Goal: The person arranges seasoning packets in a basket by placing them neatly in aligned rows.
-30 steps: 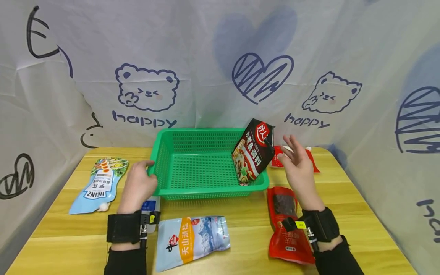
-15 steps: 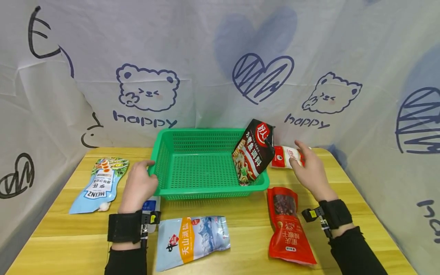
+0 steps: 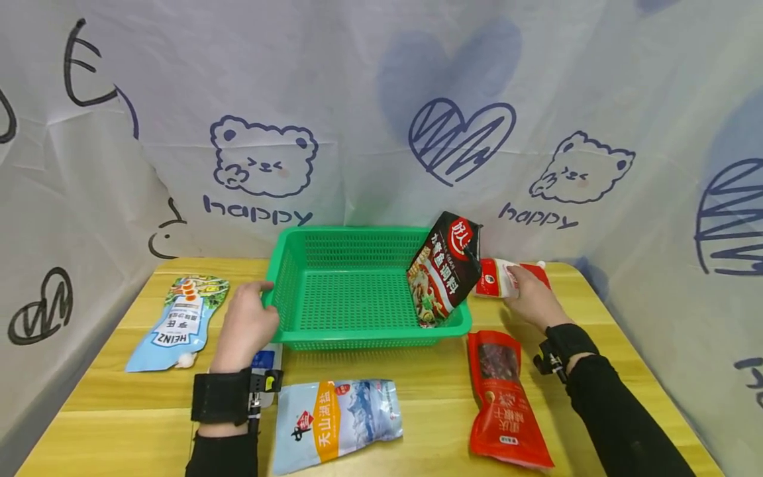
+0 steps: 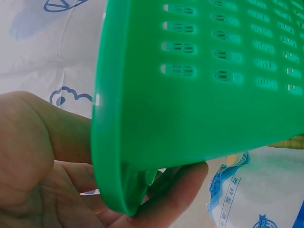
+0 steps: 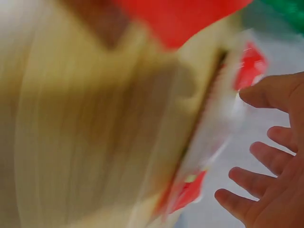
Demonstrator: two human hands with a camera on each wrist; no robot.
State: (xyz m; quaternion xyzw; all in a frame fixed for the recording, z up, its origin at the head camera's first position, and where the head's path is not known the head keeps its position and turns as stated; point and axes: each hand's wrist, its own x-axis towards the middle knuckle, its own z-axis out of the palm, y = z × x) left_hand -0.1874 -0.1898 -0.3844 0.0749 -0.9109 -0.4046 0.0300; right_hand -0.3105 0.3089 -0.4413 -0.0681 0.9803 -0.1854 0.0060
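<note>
A green plastic basket stands mid-table. My left hand grips its front left corner; in the left wrist view the fingers curl under the basket's rim. A dark seasoning packet leans upright against the basket's right inner wall. My right hand reaches a red and white pouch lying right of the basket. In the blurred right wrist view the right hand is spread beside the pouch, not closed around it.
On the wooden table lie a red packet front right, a blue salt bag front centre, and a Heinz pouch at the left. A small blue and white packet lies by my left wrist. A printed cloth backdrop surrounds the table.
My right hand dropped from beside the dark packet and moved away and right, onto the red and white pouch. My left hand kept its hold on the basket corner.
</note>
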